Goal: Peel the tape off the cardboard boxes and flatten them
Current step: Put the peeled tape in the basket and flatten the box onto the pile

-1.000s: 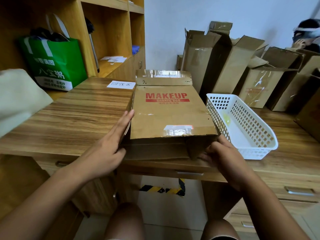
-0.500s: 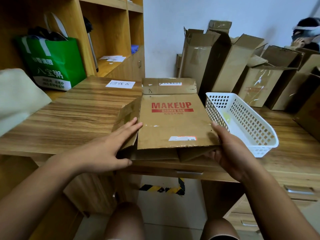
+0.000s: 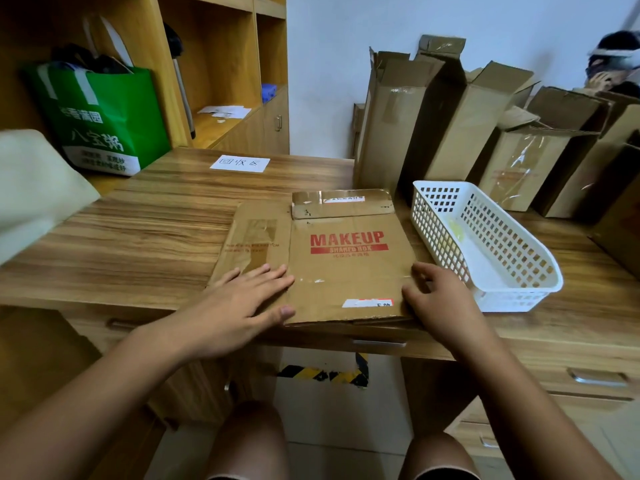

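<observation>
left hand (image 3: 242,301) flat, right hand (image 3: 441,301) seemingly relaxed

- The box (image 3: 349,271) lies flat on the desk (image 3: 138,237), "MAKEUP" face up.
- The left hand (image 3: 242,303) presses its left panel.
- The right hand (image 3: 441,299) rests on its right edge, just beside a basket (image 3: 512,301).

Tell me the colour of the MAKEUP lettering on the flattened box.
Red. The MAKEUP lettering on the brown cardboard box shows best in the head view.
</observation>
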### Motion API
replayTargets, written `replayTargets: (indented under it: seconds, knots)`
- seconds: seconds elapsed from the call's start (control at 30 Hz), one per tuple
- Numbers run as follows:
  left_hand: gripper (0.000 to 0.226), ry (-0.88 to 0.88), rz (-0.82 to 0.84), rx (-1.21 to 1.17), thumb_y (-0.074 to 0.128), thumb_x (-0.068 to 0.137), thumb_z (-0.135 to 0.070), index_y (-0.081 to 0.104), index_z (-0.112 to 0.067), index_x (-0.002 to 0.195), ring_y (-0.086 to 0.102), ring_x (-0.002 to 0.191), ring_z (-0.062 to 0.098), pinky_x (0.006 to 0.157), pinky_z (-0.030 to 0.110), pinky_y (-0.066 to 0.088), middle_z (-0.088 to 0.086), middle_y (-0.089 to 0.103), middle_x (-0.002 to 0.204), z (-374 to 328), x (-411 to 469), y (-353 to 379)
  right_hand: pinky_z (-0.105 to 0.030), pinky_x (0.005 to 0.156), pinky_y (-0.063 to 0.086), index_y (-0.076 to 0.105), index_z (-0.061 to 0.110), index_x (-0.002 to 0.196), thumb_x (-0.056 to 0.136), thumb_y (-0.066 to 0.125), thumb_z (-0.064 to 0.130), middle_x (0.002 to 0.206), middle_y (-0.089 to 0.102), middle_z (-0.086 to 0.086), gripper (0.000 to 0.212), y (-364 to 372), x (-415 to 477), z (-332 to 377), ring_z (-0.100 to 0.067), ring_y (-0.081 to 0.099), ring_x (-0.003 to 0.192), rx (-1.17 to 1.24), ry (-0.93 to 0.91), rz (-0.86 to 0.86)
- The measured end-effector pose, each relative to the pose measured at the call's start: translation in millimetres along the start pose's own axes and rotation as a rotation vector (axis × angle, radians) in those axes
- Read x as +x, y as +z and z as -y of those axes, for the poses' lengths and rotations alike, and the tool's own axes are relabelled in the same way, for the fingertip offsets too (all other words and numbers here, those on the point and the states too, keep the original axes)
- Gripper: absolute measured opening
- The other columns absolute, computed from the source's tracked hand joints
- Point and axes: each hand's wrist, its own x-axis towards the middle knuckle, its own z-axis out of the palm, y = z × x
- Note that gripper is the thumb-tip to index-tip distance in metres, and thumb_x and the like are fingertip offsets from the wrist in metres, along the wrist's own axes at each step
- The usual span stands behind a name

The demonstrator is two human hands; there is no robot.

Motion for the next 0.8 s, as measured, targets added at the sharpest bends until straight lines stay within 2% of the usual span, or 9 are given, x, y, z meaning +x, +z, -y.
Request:
replayTargets:
  seconds: [0.1,0.17,0.27,0.33,0.4,0.5,0.63,0.8]
  knots:
    - [0.080,-0.012,-0.086,-0.094,0.000,0.082,-0.084,0.021,-0.052,0.152,0.005,0.146,-0.011,0.125,0.034,0.005,-0.033,0.012,0.158,2.6,-1.2,3.7,-0.033,0.106,0.039,0.058,0.010,0.138,0.098,0.058,0.028,0.139,0.047,-0.013,0.044,6.8,-1.5,-2.3,-0.027,0.052,0.124,-0.139,-0.011,-0.001]
    - [0.061,-0.066,-0.151,-0.148,0.015,0.093,-0.074,0.028,-0.053,0.148,0.014,0.146,-0.007,0.125,0.035,0.010,-0.030,0.023,0.154,3.6,-2.7,4.4,-0.036,0.108,0.040,0.062,0.009,0.133,0.095,0.059,0.030,0.136,0.048,-0.013,0.043,9.0,-1.1,-3.1,-0.029,0.049,0.125,-0.204,-0.014,-0.010]
    - [0.044,-0.208,-0.304,-0.231,0.044,0.100,-0.049,0.040,-0.051,0.145,0.037,0.141,0.012,0.114,0.043,0.037,-0.018,0.046,0.148,2.6,-5.0,3.5,-0.037,0.102,0.043,0.063,0.012,0.127,0.094,0.059,0.032,0.128,0.055,-0.010,0.039,8.7,1.7,-0.3,-0.029,0.050,0.120,-0.273,-0.017,0.002]
    - [0.043,-0.264,-0.434,-0.235,0.055,0.099,-0.040,0.048,-0.044,0.140,0.049,0.131,0.013,0.104,0.042,0.047,-0.013,0.054,0.143,3.0,-5.3,1.2,-0.037,0.098,0.045,0.062,0.013,0.124,0.096,0.059,0.037,0.124,0.058,-0.009,0.038,8.2,4.6,1.4,-0.027,0.053,0.116,-0.285,-0.019,0.002]
    - [0.047,-0.323,-0.479,-0.199,0.060,0.095,-0.044,0.049,-0.038,0.140,0.047,0.132,0.013,0.106,0.040,0.045,-0.013,0.050,0.145,7.0,-4.6,-0.5,-0.039,0.098,0.047,0.062,0.013,0.121,0.096,0.061,0.044,0.121,0.059,-0.009,0.040,8.7,6.5,3.9,-0.027,0.054,0.114,-0.302,-0.023,-0.005]
    - [0.063,-0.387,-0.441,-0.180,0.061,0.090,-0.056,0.043,-0.034,0.146,0.038,0.139,0.013,0.110,0.042,0.040,-0.014,0.039,0.153,12.9,-3.5,1.4,-0.040,0.099,0.048,0.059,0.016,0.124,0.094,0.065,0.047,0.123,0.058,-0.007,0.044,10.0,7.3,7.6,-0.025,0.055,0.115,-0.258,-0.013,-0.008]
    - [0.069,-0.406,-0.490,-0.284,0.073,0.081,-0.054,0.048,-0.035,0.143,0.037,0.140,0.015,0.111,0.046,0.041,-0.014,0.035,0.155,16.4,-0.5,3.2,-0.040,0.105,0.047,0.051,0.018,0.141,0.090,0.071,0.045,0.137,0.053,-0.008,0.060,10.4,9.4,10.2,-0.025,0.055,0.123,-0.140,0.015,-0.004]
    - [0.068,-0.383,-0.511,-0.520,0.085,0.068,-0.049,0.060,-0.039,0.131,0.039,0.138,0.015,0.110,0.048,0.039,-0.015,0.038,0.153,28.5,-1.8,-2.4,-0.038,0.102,0.044,0.043,0.031,0.150,0.090,0.070,0.047,0.147,0.043,-0.010,0.067,3.2,7.8,10.6,-0.025,0.052,0.127,-0.039,0.036,0.038]
